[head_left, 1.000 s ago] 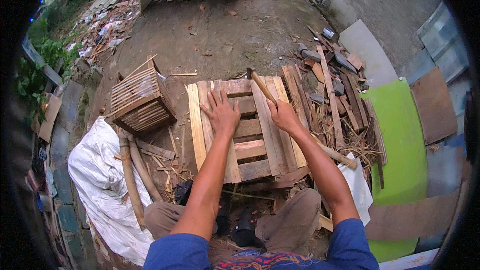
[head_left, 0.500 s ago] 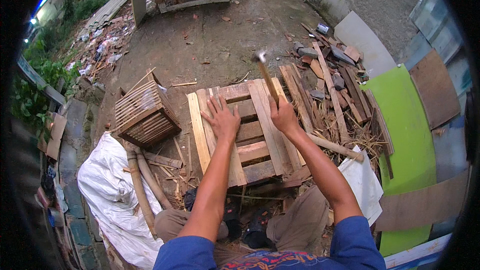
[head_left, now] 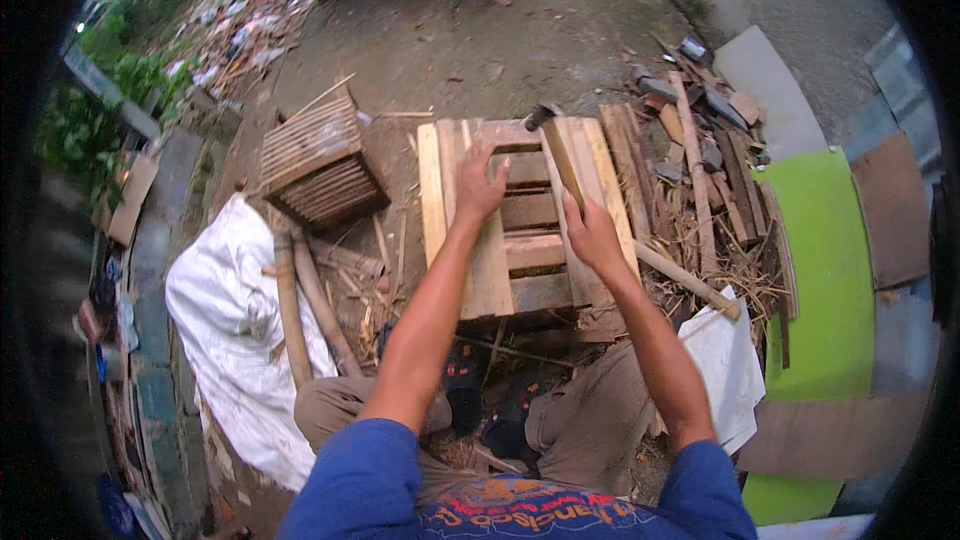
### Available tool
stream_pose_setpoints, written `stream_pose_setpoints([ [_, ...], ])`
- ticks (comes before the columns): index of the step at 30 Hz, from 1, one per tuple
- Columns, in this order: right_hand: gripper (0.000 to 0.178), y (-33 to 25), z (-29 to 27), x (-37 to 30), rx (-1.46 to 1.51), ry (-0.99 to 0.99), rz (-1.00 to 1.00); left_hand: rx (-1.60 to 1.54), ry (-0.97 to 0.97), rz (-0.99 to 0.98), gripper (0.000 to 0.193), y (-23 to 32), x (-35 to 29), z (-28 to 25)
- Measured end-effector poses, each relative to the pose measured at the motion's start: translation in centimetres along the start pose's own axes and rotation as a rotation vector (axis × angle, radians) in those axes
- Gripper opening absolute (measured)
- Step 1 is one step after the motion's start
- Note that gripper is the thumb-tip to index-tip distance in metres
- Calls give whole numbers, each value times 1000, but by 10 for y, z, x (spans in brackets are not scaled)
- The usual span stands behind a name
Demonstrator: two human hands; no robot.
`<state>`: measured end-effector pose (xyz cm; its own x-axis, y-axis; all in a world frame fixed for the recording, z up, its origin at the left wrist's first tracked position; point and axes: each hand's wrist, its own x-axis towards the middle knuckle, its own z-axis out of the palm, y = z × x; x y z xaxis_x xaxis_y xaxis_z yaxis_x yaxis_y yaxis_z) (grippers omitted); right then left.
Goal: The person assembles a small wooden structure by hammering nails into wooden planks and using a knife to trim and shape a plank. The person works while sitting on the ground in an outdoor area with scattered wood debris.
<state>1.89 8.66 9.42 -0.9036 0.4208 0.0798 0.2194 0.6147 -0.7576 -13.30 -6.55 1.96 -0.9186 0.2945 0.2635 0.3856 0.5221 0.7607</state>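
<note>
In front of my knees lies a pallet-like wooden panel [head_left: 492, 265], with long boards at both sides over several short crosspieces. My left hand [head_left: 480, 188] rests near the far end of its left boards, fingers stretched forward and thumb apart. Wrapped round the handle of a hammer [head_left: 563, 162] is my right hand [head_left: 592, 232], above the right boards. The hammer's dark head is over the far end of the panel, close to the far crosspiece; whether it touches the wood I cannot tell.
A slatted wooden crate [head_left: 315, 155] stands left of the panel. Bamboo poles [head_left: 288, 305] and a white sack [head_left: 235, 290] lie nearer me. To the right are scrap wood and rubble [head_left: 708, 155], a loose pole [head_left: 690, 280] and a green sheet [head_left: 825, 270].
The hammer head has come down toward the panel's far end. My left hand has moved farther along the left boards, with its fingers less spread. The whole view has shifted slightly.
</note>
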Motion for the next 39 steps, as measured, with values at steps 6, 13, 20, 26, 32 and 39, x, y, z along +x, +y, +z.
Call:
stream_pose_setpoints([
  [6, 29, 3, 44, -216, 305, -115, 231, -661, 389, -274, 22, -78, -156, -117],
  [13, 29, 22, 107, -350, 282, -430, 292, -9, -9, -703, 18, -224, -320, -102],
  [20, 32, 17, 122, -339, 92, -535, 389, 254, -237, -771, 19, -256, -351, -55],
  [26, 35, 34, 122, -348, 49, -506, 350, 586, -439, -653, 35, -328, -375, -23],
  [32, 34, 32, 117, -348, 82, -493, 486, 635, -444, -533, 55, -338, -371, -17],
  [39, 34, 34, 120, -344, 64, -505, 449, 660, -292, -416, 45, -361, -385, -7],
])
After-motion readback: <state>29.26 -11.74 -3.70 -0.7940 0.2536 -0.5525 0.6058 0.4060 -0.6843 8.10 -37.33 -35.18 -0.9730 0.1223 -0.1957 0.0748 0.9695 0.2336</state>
